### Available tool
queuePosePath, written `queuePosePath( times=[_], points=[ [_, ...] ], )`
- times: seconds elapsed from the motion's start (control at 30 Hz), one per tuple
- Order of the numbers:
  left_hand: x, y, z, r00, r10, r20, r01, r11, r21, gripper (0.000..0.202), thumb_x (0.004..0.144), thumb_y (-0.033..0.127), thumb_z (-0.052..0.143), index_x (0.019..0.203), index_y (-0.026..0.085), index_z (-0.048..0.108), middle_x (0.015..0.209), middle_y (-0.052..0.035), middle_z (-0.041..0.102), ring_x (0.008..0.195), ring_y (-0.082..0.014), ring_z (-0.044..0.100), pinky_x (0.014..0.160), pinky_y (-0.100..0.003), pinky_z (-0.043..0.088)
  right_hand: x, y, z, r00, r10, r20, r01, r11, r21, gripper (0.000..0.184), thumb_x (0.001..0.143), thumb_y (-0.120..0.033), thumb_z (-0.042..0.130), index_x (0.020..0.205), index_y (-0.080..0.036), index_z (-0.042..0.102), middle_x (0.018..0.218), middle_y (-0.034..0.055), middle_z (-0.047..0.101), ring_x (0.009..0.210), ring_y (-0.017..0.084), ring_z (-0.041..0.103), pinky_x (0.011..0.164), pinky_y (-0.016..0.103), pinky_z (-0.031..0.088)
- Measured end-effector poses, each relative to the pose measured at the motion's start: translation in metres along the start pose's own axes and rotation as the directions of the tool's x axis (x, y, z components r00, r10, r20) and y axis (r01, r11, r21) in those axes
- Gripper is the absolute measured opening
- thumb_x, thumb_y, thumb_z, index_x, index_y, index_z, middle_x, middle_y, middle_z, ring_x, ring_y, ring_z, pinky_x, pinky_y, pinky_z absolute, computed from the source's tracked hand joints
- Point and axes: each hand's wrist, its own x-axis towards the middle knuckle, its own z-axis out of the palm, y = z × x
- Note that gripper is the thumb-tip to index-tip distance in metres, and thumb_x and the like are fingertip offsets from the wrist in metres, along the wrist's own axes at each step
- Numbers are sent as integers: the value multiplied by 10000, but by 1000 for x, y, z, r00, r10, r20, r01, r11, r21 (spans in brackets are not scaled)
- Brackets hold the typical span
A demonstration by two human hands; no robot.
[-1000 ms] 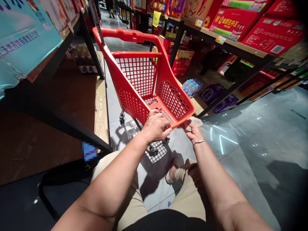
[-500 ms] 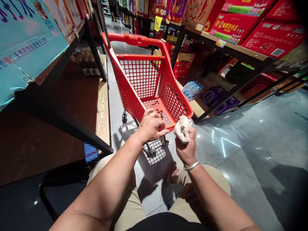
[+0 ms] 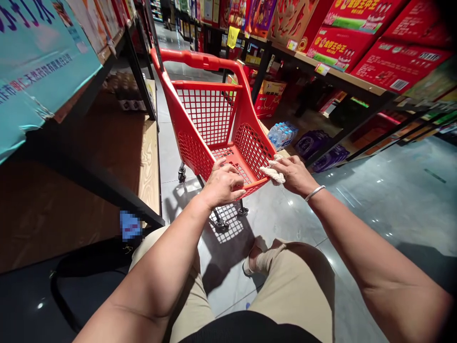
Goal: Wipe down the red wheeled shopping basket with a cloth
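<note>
A red plastic shopping cart stands before me, its push handle at the far end and its near rim toward me. My left hand is closed over the near rim, left of its middle. At the cart's right near corner, my right hand has its fingers wrapped on a cream-coloured cloth. The cloth lies against the corner of the rim, partly hidden under the fingers. A silver bracelet circles my right wrist.
Shelving with a wooden lower board runs close along the left. On the right, shelves hold red boxes, packs of bottled water and purple packs. A black bag lies at lower left. Grey tiled floor spreads to the right.
My right hand has swung from the near rim out to the cart's right corner, taking the cloth along and turning palm down. My left hand keeps its place on the rim.
</note>
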Motion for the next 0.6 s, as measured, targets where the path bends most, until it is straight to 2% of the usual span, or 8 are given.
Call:
queuePosePath(
  times=[0.07, 0.13, 0.2, 0.27, 0.37, 0.47, 0.53, 0.6],
  points=[
    [-4, 2, -2, 1000, -26, -10, 26, 999, 32, 109, 841, 337, 781, 786, 256, 733, 988, -4, 781, 1213, -271, 616, 1274, -682, 76, 3, -12, -3, 999, 44, 19, -43, 998, -39, 272, 895, -312, 708, 1160, -275, 756, 1185, 92, 698, 1046, 266, 512, 932, 398, 373],
    [-9, 3, -3, 995, -91, -40, 94, 993, 73, 87, 827, 319, 803, 825, 259, 739, 1214, -23, 758, 1375, -337, 515, 1243, -766, 14, 6, -31, -6, 995, 89, 41, -85, 992, -89, 211, 892, -315, 705, 1083, -247, 766, 1120, 119, 682, 989, 265, 509, 867, 378, 377],
    [-14, 1, -5, 985, -161, -69, 168, 979, 119, 87, 806, 265, 813, 842, 253, 734, 1412, -37, 670, 1478, -398, 404, 1206, -825, 32, 10, -48, -10, 989, 128, 72, -116, 982, -147, 171, 899, -272, 681, 1045, -236, 762, 1083, 125, 675, 944, 258, 514, 800, 361, 373],
    [-19, -2, -7, 975, -203, -91, 216, 961, 171, 73, 816, 211, 782, 845, 242, 722, 1497, -48, 608, 1517, -430, 345, 1189, -849, 62, 16, -62, -13, 981, 162, 107, -137, 967, -213, 180, 907, -211, 641, 1047, -231, 752, 1072, 120, 677, 914, 251, 534, 735, 349, 360],
    [-22, -5, -7, 966, -223, -131, 249, 940, 234, 61, 852, 169, 707, 858, 229, 709, 1523, -70, 580, 1535, -446, 315, 1191, -856, 64, 24, -79, -18, 968, 206, 142, -160, 946, -282, 205, 919, -173, 589, 1056, -208, 737, 1075, 118, 685, 899, 254, 584, 669, 344, 338],
    [-20, 3, 0, 961, -229, -156, 264, 926, 268, 200, 855, 100, 630, 973, 239, 712, 1514, -83, 586, 1530, -430, 336, 1209, -840, 68, 29, -100, -20, 954, 253, 158, -197, 931, -307, 219, 946, -183, 544, 1071, -185, 724, 1073, 129, 688, 914, 264, 633, 655, 341, 350],
    [-17, 15, 9, 970, -219, -107, 240, 933, 267, 336, 848, 81, 593, 1128, 236, 695, 1443, -99, 638, 1474, -395, 428, 1245, -790, 93, 29, -118, -22, 940, 302, 159, -239, 915, -324, 247, 965, -190, 514, 1113, -168, 710, 1075, 144, 686, 935, 268, 655, 656, 332, 364],
    [-13, 26, 18, 974, -221, -52, 227, 942, 247, 443, 834, 102, 591, 1270, 161, 644, 1355, -144, 677, 1359, -347, 549, 1300, -672, 126, 28, -135, -24, 930, 333, 153, -268, 903, -336, 272, 990, -204, 479, 1149, -148, 692, 1076, 157, 681, 956, 272, 666, 656, 322, 366]
  ],
)
